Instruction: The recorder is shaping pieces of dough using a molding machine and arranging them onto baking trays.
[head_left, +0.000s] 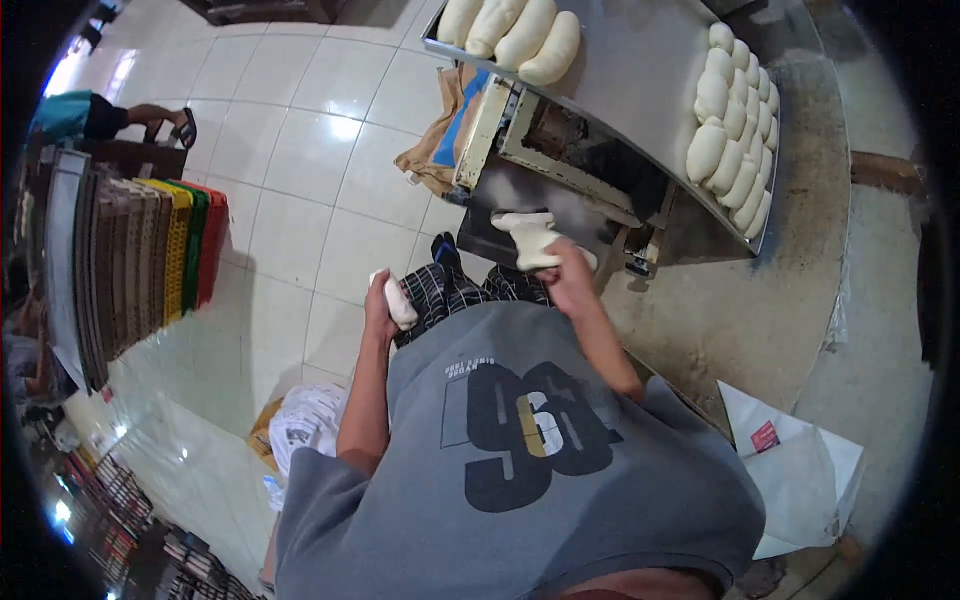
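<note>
My left hand (379, 308) is closed round a small white piece of dough (401, 304), held beside my left knee. In front of my lap, my right hand (571, 278) grips the near end of a pale, stretched piece of dough (533, 241). That piece hangs over a dark flat surface (485, 232) low under the machine. A pinkish-white strip (510, 217) shows just beyond it; I cannot tell whether it is separate dough. My right-hand fingertips are partly hidden by the hand itself.
A metal table (635, 60) ahead bears fat dough rolls (550, 48) on a tray at left and rows of dough rolls (733, 120) at right. A brown paper sack (430, 165) leans by the machine frame (565, 165). Stacked crates (180, 250) stand left; another person's leg (155, 115) shows beyond.
</note>
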